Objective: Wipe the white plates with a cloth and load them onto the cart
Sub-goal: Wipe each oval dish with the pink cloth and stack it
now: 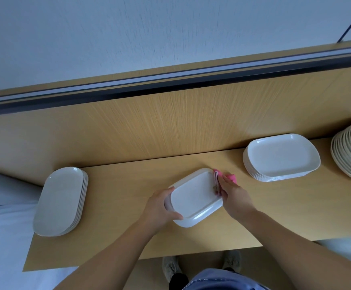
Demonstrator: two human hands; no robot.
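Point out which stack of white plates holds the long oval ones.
The leftmost stack, alone at the table's left end. The middle stack is rounded-rectangular, and the rightmost stack is round.

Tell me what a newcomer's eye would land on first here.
At the middle of the wooden table, the left hand grips a white plate by its left edge while the right hand presses a pink cloth to its right rim. A stack of oval plates sits at the table's left end, a stack of rectangular plates to the right, and a stack of round plates at the far right edge.
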